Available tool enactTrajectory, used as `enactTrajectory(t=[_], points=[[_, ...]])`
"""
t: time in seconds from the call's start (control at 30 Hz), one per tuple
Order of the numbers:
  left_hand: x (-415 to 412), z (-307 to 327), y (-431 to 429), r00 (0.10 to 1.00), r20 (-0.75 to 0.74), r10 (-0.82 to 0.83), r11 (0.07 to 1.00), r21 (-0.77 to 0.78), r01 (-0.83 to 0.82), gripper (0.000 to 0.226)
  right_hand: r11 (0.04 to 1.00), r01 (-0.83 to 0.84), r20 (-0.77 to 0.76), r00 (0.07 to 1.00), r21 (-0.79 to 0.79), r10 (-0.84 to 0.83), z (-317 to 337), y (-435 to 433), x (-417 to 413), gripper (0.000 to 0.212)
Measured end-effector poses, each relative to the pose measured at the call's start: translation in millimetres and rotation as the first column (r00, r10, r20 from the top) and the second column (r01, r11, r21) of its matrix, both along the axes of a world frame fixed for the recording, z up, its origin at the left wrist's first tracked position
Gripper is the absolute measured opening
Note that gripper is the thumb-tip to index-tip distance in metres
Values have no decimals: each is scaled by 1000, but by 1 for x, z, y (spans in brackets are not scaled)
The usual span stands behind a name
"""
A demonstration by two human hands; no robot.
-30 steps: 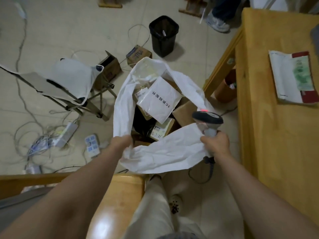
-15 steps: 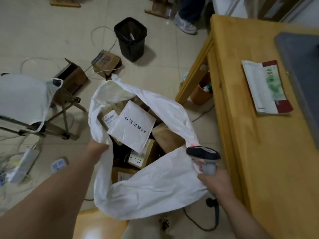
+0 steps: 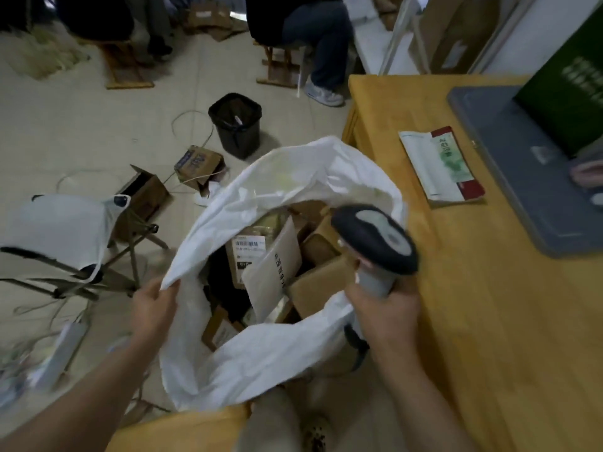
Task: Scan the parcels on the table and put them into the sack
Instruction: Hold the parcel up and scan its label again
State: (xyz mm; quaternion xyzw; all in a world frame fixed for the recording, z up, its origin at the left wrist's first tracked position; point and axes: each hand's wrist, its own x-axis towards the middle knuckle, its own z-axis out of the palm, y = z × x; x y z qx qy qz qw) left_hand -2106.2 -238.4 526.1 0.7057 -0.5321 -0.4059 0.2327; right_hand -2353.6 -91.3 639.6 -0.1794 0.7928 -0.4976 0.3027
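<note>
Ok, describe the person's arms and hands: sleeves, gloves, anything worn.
The left arm and right arm are bare to the frame edge, no sleeves showing. The left hand and right hand wear no gloves; no watch, ring or band visible.

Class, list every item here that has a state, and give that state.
sack: open, holding parcels
scanner: held upright
left hand: pinches the sack's rim
right hand: grips the scanner
flat parcel: lying on the table, outside the sack
black bin: upright, lined
</note>
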Motion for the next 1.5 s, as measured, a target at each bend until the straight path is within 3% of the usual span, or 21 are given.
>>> enactTrajectory(t=[0.1,0.17,0.3,0.5,0.57,0.7,0.8,0.97,1.03,1.13,1.27,1.5], points=[[11,-38,14,981,151,-123,972,219,89,22,980,-30,134,991,196,3,-42,22,15,29],[-4,-49,7,986,129,-110,960,270,72,25,974,12,181,982,225,-54,-55,28,16,25],[-53,-37,-41,997,57,-59,984,169,49,41,989,74,90,992,126,-86,-33,11,-1,23],[-63,-6,-88,990,92,-103,994,-26,106,35,966,232,67,972,-111,-225,15,-2,-8,37],[-58,-13,-86,984,113,-139,990,-1,140,27,978,202,84,977,-45,-197,4,-5,-7,28],[-47,-42,-75,934,219,-282,955,154,253,23,951,201,165,956,234,-243,-32,-7,-10,23],[-65,-38,-86,942,194,-273,955,175,240,22,930,303,156,929,208,-337,-32,-11,-19,32],[-87,-7,-110,985,108,-133,991,-4,135,28,933,357,102,931,-48,-351,19,-32,-35,41],[-89,-5,-106,986,94,-141,988,-48,146,29,930,360,106,930,-80,-351,22,-35,-33,39],[-85,-23,-102,948,180,-261,965,36,259,33,938,344,108,932,44,-347,3,-30,-27,30],[-80,-47,-92,907,248,-341,931,221,290,22,920,347,160,913,183,-376,-30,-9,-24,23],[-101,-39,-98,905,261,-335,935,211,285,13,915,347,132,917,204,-377,-37,6,-44,27]])
